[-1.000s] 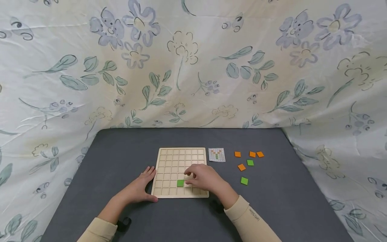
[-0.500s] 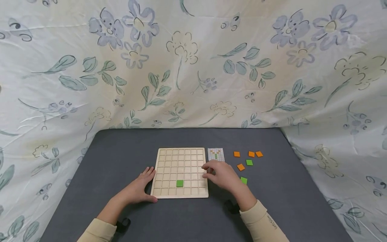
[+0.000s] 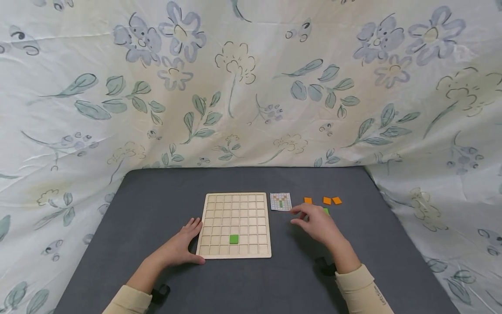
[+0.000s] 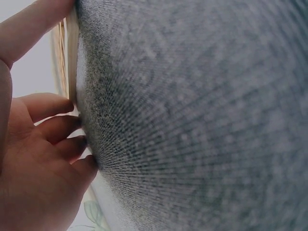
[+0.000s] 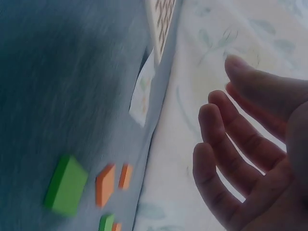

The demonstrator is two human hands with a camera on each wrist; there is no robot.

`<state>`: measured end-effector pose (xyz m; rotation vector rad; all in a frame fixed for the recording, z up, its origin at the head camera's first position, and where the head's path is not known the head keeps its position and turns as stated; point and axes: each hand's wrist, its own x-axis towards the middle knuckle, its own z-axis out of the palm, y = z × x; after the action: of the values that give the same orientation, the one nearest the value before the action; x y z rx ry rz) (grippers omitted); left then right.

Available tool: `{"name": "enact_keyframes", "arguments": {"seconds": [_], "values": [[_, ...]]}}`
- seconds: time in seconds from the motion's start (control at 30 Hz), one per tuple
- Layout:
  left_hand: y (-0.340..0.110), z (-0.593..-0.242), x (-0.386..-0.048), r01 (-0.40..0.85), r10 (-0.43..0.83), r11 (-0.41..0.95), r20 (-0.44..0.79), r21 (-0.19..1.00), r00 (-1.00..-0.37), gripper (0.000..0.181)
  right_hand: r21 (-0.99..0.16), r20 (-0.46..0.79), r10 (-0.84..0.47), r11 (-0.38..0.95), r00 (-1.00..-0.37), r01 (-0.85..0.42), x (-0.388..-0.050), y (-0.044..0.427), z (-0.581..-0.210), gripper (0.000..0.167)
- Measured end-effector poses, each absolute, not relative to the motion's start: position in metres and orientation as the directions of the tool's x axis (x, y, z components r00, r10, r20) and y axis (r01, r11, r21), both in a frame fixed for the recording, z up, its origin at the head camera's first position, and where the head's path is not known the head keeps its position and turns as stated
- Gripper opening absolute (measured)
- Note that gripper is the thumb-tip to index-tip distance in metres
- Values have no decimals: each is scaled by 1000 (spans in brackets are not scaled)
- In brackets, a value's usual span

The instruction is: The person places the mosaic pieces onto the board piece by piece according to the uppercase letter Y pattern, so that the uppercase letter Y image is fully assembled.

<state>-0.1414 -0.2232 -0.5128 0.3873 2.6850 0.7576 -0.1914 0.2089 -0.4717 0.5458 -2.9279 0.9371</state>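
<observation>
A wooden grid board (image 3: 219, 213) lies on the dark table with one green square tile (image 3: 234, 239) in a cell near its front. My left hand (image 3: 178, 246) rests against the board's left edge, thumb at the near corner and fingers spread along the side. Right of the board, my right hand (image 3: 319, 224) hovers over the loose tiles, its fingers loosely bent and nothing between them. In the right wrist view a green tile (image 5: 67, 187) and an orange tile (image 5: 105, 185) lie below that hand. From the head, the hand covers some tiles.
A small printed pattern card (image 3: 280, 202) lies just right of the board. Orange tiles (image 3: 327, 200) sit farther back on the right. A floral cloth (image 3: 251, 87) hangs behind the table (image 3: 164, 187) and along its sides.
My right hand has moved right from above the board, past the card, to the loose tiles. The green tile in the board and my left hand stay in place.
</observation>
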Motion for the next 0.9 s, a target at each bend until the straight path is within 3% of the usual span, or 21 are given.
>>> {"name": "enact_keyframes", "arguments": {"seconds": [0.63,0.9], "values": [[-224,-515,-143,163,341,818,-237,552,-910,121,-603,58,-181,777,-982,-179,-211,279,-489,35],[-225,-514,-142,174,351,813,-229,557,-908,120,-553,-7,-129,827,-992,-104,-217,297,-502,38]]}}
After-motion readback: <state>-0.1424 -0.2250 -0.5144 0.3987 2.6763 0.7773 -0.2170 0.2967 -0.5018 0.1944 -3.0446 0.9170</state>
